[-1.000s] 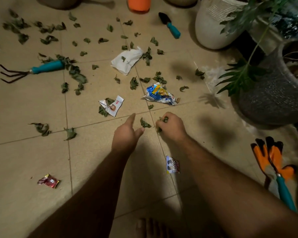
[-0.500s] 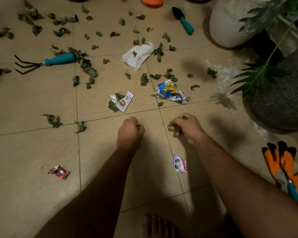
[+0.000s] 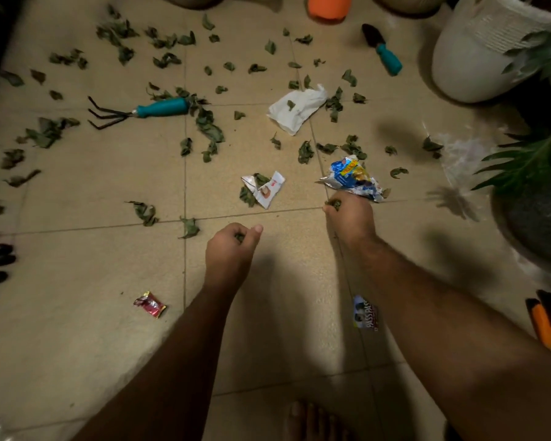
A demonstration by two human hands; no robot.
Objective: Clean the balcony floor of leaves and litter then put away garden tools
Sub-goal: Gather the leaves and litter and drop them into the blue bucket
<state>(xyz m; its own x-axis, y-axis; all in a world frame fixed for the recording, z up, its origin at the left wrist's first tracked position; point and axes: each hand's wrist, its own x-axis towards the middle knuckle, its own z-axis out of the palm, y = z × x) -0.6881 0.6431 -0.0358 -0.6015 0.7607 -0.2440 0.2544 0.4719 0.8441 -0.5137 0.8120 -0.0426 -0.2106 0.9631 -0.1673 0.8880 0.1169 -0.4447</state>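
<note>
Leaf-gathering by hand is the step under way, and it looks barely begun. Both hands are down at the floor (image 3: 77, 329): the left hand (image 3: 228, 249) has its grip curled round a few leaves, and the right hand (image 3: 350, 218) is clamped on a small bunch, right beside the blue wrapper (image 3: 352, 178). Most leaves (image 3: 209, 128) lie scattered across the far tiles, thickest around the rake (image 3: 140, 111). Litter is untouched: the white packet (image 3: 296, 109), a torn wrapper (image 3: 264, 189), a red wrapper (image 3: 150, 304) and a sachet (image 3: 365, 313) by the right forearm. The trowel (image 3: 382, 49) lies near the white pot (image 3: 477, 58). Next, I'd judge, the handfuls need dumping somewhere, though I see no bin, before reaching further out.
</note>
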